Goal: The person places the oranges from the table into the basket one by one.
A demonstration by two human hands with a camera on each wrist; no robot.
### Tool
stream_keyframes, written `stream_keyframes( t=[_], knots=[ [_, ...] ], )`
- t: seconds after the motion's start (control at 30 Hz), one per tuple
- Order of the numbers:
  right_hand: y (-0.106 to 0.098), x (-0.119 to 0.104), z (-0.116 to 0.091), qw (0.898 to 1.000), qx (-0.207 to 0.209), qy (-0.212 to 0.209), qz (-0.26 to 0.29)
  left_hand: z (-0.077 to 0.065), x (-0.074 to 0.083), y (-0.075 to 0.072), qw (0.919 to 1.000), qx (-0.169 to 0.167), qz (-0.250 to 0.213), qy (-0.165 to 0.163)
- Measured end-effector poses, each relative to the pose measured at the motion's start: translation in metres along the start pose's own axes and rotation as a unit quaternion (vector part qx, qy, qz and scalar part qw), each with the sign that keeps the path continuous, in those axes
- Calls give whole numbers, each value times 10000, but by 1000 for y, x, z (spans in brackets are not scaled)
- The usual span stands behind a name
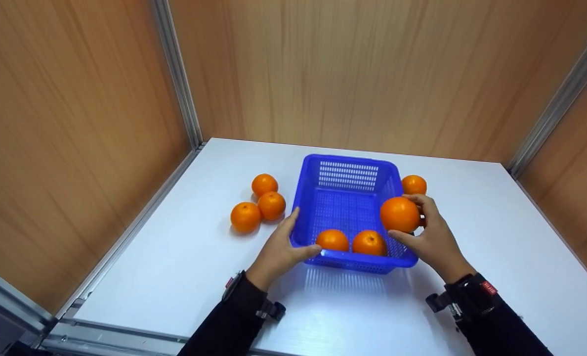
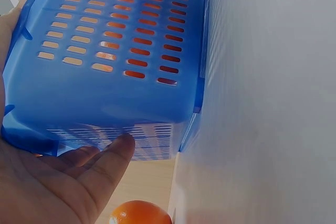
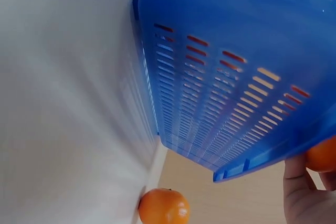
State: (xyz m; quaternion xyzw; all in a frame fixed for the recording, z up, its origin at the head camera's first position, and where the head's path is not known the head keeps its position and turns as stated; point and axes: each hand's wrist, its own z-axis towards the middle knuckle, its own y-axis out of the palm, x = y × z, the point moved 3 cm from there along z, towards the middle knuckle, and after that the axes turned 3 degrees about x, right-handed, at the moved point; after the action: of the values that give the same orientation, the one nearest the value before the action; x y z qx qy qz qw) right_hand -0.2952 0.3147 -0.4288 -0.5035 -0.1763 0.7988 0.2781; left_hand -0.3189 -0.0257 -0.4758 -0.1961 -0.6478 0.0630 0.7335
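A blue plastic basket (image 1: pixel 345 207) with slotted walls stands on the white table. Two oranges, one on the left (image 1: pixel 332 240) and one on the right (image 1: pixel 369 243), lie inside along its near wall. My left hand (image 1: pixel 282 247) grips the near left corner, thumb over the rim and fingers against the outer side. In my right hand (image 1: pixel 434 237), an orange (image 1: pixel 399 214) is held between thumb and fingers at the basket's right rim. The right wrist view shows that held orange (image 3: pixel 323 156) just above the rim, partly cut off by the frame.
Left of the basket, three oranges (image 1: pixel 272 205) sit close together on the table (image 1: pixel 175 277). Another orange (image 1: pixel 414 184) lies beyond the right hand, beside the basket's right wall. Wooden panels (image 1: pixel 323 74) with metal posts enclose the back and sides.
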Motion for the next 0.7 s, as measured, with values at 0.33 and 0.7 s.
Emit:
stream_keyframes(
  t=[0.33,0.7],
  knots=[
    [8,3,3,9994,15,-208,-278,-1,1,0,9998,15,-13,221],
    [10,2,12,9972,-303,-69,-680,0,0,1,9999,-1,-5,106]
  ],
)
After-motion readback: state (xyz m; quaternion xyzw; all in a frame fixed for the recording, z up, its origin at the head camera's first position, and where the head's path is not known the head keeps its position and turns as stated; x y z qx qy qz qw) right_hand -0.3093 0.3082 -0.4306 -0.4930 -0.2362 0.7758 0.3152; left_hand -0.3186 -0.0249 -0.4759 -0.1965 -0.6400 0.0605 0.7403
